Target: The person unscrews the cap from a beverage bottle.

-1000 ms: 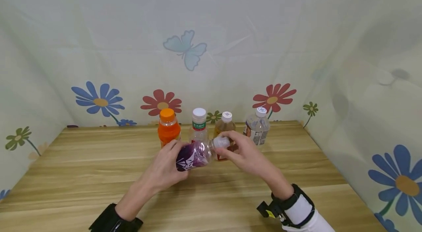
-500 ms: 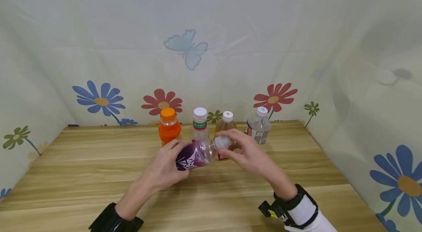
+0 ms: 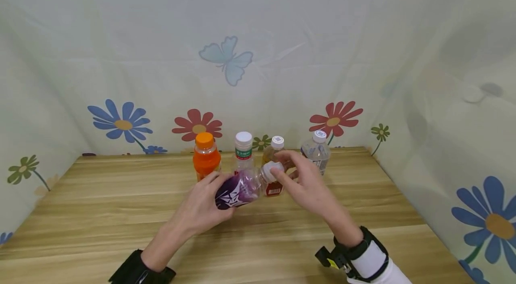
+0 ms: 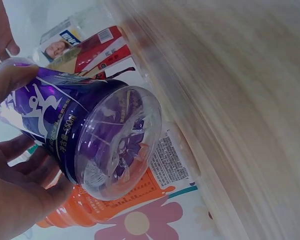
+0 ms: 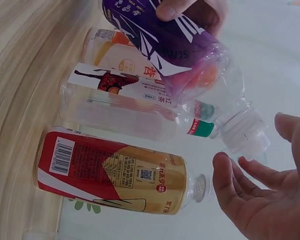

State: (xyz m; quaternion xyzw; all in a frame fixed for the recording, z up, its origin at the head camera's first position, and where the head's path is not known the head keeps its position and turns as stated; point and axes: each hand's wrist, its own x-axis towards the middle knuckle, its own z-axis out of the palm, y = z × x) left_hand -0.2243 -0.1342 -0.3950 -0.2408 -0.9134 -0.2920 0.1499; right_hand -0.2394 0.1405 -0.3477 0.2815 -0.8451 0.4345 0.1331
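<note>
My left hand (image 3: 203, 205) grips a clear plastic bottle with a purple label (image 3: 238, 191). It is held tilted, its capped end up and to the right; the left wrist view shows its clear base (image 4: 122, 145). A translucent white cap (image 5: 247, 132) sits on the neck. Around this cap my right hand (image 3: 308, 187) has its thumb and fingers spread and slightly bent. In the right wrist view a gap shows between the thumb and the cap, and the fingertips (image 5: 222, 162) are close below it.
Behind the held bottle stand an orange-capped bottle (image 3: 206, 161), a white-capped clear bottle with a green neck band (image 3: 243, 152), and a bottle with a red and gold label (image 5: 115, 172). Another clear bottle (image 3: 318, 154) stands farther right on the wooden table (image 3: 121, 199), before a flowered curtain (image 3: 161, 51).
My right thumb and fingers have loosened from around the cap, and more of the red-and-gold bottle's label shows. The purple bottle's capped end has risen slightly; my left hand keeps its grip.
</note>
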